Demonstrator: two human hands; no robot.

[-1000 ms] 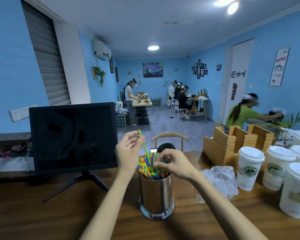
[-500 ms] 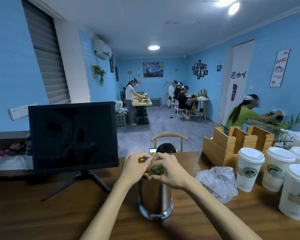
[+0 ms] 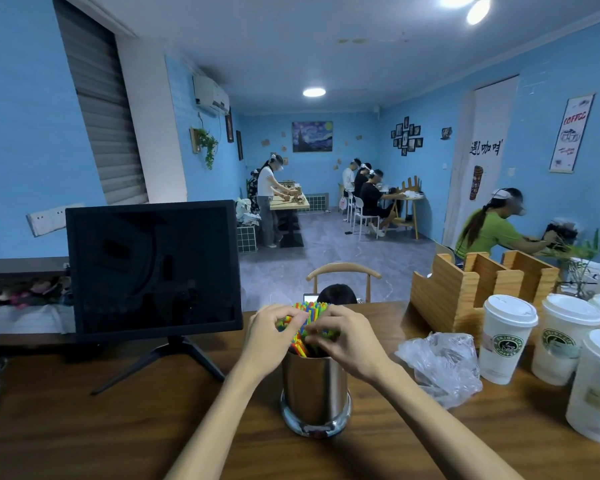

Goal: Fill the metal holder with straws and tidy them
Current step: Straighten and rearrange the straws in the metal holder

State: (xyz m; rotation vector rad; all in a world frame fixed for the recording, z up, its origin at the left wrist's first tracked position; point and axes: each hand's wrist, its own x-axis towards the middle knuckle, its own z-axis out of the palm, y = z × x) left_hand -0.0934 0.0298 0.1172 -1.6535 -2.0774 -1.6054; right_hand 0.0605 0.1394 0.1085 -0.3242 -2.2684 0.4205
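Sticking up between both sets of fingers, the straws (image 3: 310,308) are a bright mix of green, yellow, orange and blue. Left hand (image 3: 274,332) and right hand (image 3: 349,336) curl over the bunch, fingertips pinching the tips. Right below sits the shiny metal holder (image 3: 315,393). Off right, a cup (image 3: 504,337) logo reads "COFFEE".

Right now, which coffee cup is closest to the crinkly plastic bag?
The leftmost white lidded cup, standing right beside the plastic bag; the other cups stand farther right.
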